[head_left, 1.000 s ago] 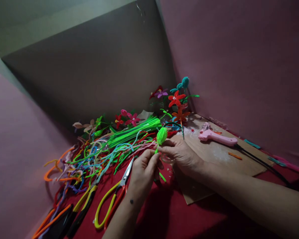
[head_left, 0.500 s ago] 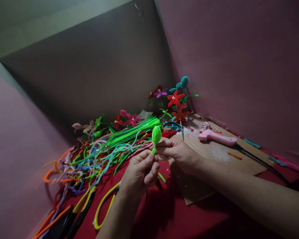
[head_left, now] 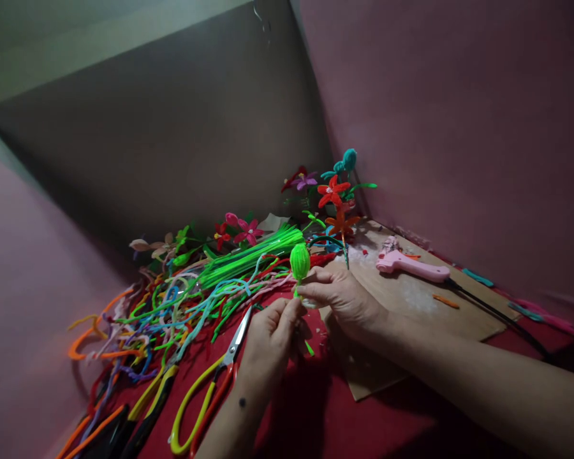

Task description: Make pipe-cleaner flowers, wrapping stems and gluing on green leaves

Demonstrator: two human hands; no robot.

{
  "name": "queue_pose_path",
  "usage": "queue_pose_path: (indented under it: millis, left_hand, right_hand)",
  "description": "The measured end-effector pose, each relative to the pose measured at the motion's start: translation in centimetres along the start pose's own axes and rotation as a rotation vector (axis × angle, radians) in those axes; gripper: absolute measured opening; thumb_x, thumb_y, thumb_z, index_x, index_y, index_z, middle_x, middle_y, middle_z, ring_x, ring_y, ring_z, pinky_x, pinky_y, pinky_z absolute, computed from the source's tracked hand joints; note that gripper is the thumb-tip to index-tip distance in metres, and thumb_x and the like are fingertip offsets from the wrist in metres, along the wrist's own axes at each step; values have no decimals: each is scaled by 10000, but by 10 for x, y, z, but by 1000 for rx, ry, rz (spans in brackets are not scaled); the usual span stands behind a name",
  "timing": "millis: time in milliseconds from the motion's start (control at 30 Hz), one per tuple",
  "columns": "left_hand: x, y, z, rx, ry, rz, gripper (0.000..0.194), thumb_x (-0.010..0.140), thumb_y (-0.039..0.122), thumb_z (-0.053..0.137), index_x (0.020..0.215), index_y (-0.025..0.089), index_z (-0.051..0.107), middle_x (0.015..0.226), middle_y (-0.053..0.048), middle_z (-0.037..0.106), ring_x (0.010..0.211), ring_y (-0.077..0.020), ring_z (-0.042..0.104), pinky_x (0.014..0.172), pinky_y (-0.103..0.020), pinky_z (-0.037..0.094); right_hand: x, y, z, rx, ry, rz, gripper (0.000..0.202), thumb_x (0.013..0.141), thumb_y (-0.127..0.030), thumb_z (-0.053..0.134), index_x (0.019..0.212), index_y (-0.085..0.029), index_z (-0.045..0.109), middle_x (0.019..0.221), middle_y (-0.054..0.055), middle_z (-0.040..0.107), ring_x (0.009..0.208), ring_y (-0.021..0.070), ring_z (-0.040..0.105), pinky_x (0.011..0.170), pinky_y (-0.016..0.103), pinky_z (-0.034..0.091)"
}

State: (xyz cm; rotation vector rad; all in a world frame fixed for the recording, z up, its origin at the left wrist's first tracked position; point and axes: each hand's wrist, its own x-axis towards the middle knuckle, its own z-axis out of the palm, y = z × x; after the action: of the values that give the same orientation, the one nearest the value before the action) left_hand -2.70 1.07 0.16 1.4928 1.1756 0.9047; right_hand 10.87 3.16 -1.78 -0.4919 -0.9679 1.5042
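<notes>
A bright green pipe-cleaner bud (head_left: 299, 262), rounded and upright, is held between my two hands over the red surface. My left hand (head_left: 275, 328) pinches the short green stem just under the bud with thumb and forefinger. From the other side, my right hand (head_left: 342, 294) closes its fingertips on the base of the bud. The exact grip of the fingertips is partly hidden. Beside my left forearm lie scissors (head_left: 229, 357) with yellow and red handles. A small green pipe-cleaner piece (head_left: 309, 348) shows just below my hands.
Loose coloured pipe cleaners (head_left: 157, 319) and a green bundle (head_left: 253, 255) spread across the left. A pink glue gun (head_left: 411, 264) lies on a brown board (head_left: 387, 312), its black cord trailing right. Pipe-cleaner flowers (head_left: 333, 191) stand at the back. Black-and-yellow-handled pliers (head_left: 153, 398) lie front left.
My left hand has shifted slightly lower and left on the stem, with its fingers drawn closer together. More of the scissors shows. The view has shifted slightly.
</notes>
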Motion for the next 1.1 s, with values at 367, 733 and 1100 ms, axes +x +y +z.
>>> queue_pose_path:
  millis: [367,733,1100]
  left_hand:
    - [-1,-17,-3,631,357,534,107,828,233,504,818,213,608,583,34,506,487,-95,427,545,-206,348]
    - [1,-8,-5,306,314,376,100,784,280,590,717,211,615,557,43,454,496,-97,370,503,-188,318]
    - [3,-6,-4,154,255,229,191,822,307,546,676,186,523,519,62,419,398,-58,339,394,-175,279]
  right_hand:
    - [-1,1,1,-160,21,22,225,656,-338,722,701,-122,674,688,-1,565,593,84,434,543,234,303]
    - [3,1,1,-58,-15,188,196,604,-213,666,777,-130,628,640,-30,530,533,70,373,521,232,254]
    - [0,-4,2,-116,-1,102,117,609,-210,687,634,-131,605,533,-56,493,486,60,346,502,240,232]
